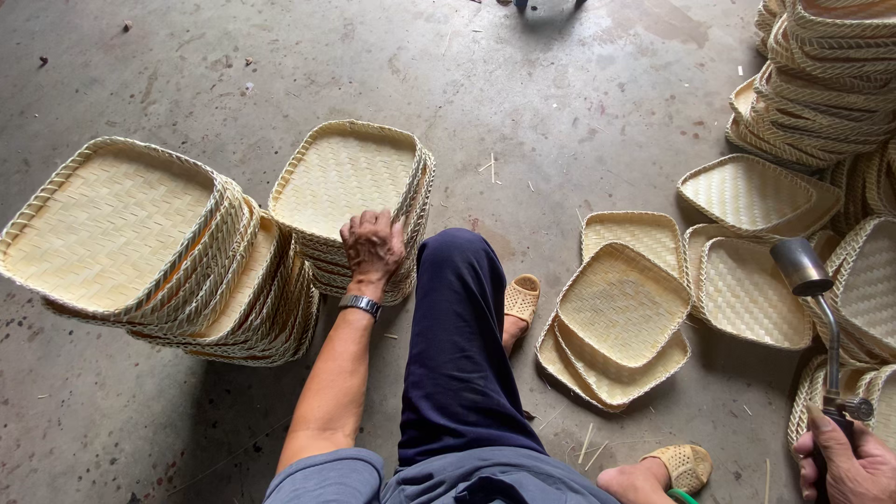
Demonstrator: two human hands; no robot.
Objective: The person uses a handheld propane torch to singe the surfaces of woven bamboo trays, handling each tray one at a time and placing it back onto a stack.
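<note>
Down on the grey concrete floor (pixel 560 103), the left hand (pixel 372 243) lies palm down on the near rim of the top tray of a short stack of woven trays (pixel 350 182), fingers curled over the edge and gripping it. That tray is pale straw-coloured, square with rounded corners, its flat bottom a fine herringbone weave and its rim bound in thicker coiled strands. A metal wristwatch (pixel 360 304) sits on that wrist. Just to the left of this stack a taller leaning stack (pixel 140 247) tilts toward the left edge of the floor, its top tray slanted.

The right hand (pixel 849 462), at the lower right corner, is clenched around the grip of a gas torch (pixel 814 294), whose metal nozzle points up and away from the body; whether a flame burns cannot be told. Beside the torch, loose trays (pixel 623 308) lie overlapping on the floor, and more are piled high at the upper right corner (pixel 826 84). Between the hands stretch the person's dark trouser leg (pixel 457 345) and two woven slippers (pixel 521 299).
</note>
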